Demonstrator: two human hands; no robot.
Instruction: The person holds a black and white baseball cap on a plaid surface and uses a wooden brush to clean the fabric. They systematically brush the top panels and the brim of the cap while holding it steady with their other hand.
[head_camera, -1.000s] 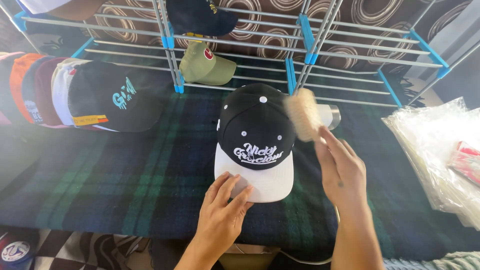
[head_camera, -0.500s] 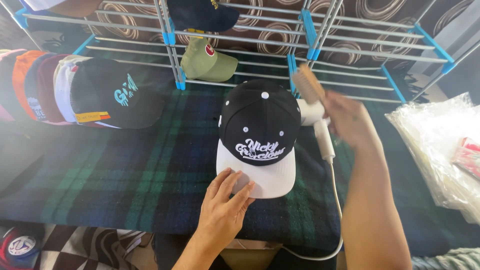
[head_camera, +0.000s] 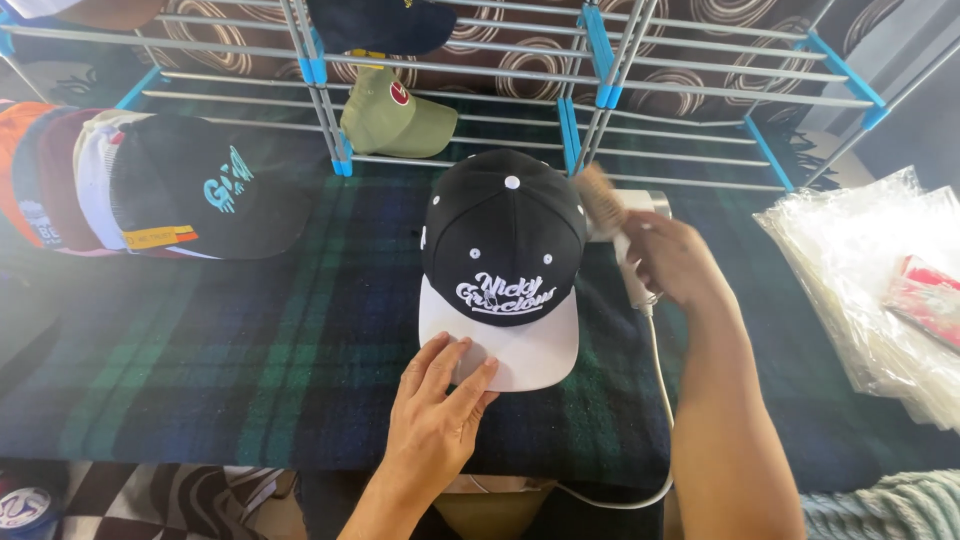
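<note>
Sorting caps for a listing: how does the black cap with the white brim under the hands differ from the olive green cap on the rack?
The black cap with white brim is two-toned; the olive green cap is one colour with a small red patch. The black one sits on the plaid blanket, brim pinned by the left hand; the olive one rests untouched on the wire rack. Both are baseball caps.
</note>
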